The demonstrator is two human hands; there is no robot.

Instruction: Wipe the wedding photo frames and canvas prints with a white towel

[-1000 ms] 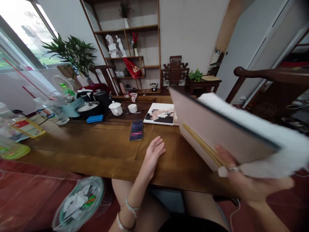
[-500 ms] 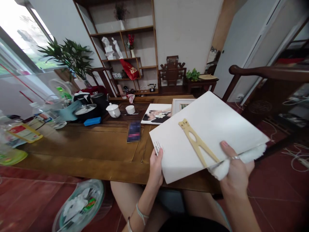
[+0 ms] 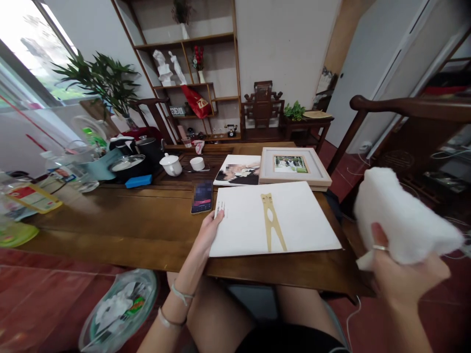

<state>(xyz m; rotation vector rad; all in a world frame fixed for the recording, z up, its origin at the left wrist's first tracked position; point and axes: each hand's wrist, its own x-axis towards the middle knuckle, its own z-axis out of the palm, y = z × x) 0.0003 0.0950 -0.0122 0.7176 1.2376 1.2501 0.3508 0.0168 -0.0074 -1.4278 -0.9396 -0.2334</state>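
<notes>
A white board (image 3: 294, 220), the back of a picture frame, lies flat on the wooden table (image 3: 128, 215), and a tan stand piece (image 3: 272, 223) runs down its middle. My left hand (image 3: 208, 233) rests on the board's left edge with its fingers over the near corner. My right hand (image 3: 399, 274) is off the table's right end, closed round a fluffy white cloth (image 3: 401, 215). A ring shows on one finger.
A framed photo (image 3: 292, 166) and an unframed print (image 3: 239, 171) lie behind the board, with a phone (image 3: 202, 196) to its left. Tea ware, a kettle and pots crowd the far left. A dark wooden chair (image 3: 405, 113) stands at right; a bin (image 3: 117, 311) sits below left.
The board has come down from my right hand's raised grip to lie flat on the table. My right hand drew away to the right with the cloth. My left hand moved onto the board's edge.
</notes>
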